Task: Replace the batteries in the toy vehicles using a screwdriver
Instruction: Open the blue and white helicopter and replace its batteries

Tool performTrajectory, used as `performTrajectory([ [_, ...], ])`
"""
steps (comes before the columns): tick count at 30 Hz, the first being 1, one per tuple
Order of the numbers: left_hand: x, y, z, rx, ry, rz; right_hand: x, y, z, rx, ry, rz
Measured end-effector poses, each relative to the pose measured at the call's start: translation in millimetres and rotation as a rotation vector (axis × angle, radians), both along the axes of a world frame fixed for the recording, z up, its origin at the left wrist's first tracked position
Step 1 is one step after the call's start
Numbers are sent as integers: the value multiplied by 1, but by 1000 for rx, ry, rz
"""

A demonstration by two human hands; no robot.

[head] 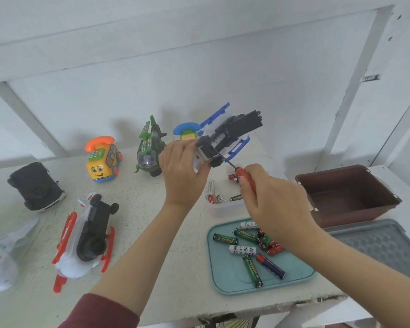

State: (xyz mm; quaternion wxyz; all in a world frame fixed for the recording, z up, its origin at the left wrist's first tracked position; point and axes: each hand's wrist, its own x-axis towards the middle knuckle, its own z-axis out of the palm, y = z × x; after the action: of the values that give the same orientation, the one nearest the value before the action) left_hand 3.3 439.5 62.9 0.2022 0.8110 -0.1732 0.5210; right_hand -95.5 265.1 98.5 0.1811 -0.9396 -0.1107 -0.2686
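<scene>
The left hand (185, 171) is raised above the desk (152, 221), its fingers curled round the near end of a blue-and-white toy helicopter (232, 133). The toy is turned so that its black underside faces the camera. The right hand (277, 204) grips the red handle of a small screwdriver (247, 183). The thin shaft slants up and left, and its tip meets the black underside just beside the left hand's fingers.

Below the two hands stands a clear plastic tub (223, 209) with a few batteries in it. Nearer, a teal tray (225, 280) carries loose batteries (244, 249) in green, white, red and blue. To the right are a brown box (355, 215) and, near it, a grey ribbed lid (384, 247).

On the left of the desk a red-and-white toy helicopter (85, 237) lies belly up, with a black toy car (36, 188) further left. At the far side stand a yellow toy phone car (103, 162), a green toy helicopter (149, 150) and a blue-and-yellow toy phone (186, 133), the last partly hidden behind the held toy.
</scene>
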Motion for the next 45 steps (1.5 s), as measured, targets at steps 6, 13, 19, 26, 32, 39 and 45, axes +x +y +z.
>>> performTrajectory([
  [6,4,8,-4,50,-15,3,-1,-7,-5,71,15,-125],
  [13,5,16,-8,216,-46,-15,13,-24,8,163,103,49],
  [19,4,17,-5,305,-104,-27,29,-30,28,47,111,129],
  [26,4,15,-4,372,-187,-47,30,-23,67,-267,139,49],
  [32,2,14,0,392,-199,-40,27,-21,75,-336,127,-35],
  [39,2,20,-1,404,-216,-35,22,-22,55,-221,147,43],
  [45,-3,19,0,422,-231,-37,26,-20,40,-208,140,-33],
])
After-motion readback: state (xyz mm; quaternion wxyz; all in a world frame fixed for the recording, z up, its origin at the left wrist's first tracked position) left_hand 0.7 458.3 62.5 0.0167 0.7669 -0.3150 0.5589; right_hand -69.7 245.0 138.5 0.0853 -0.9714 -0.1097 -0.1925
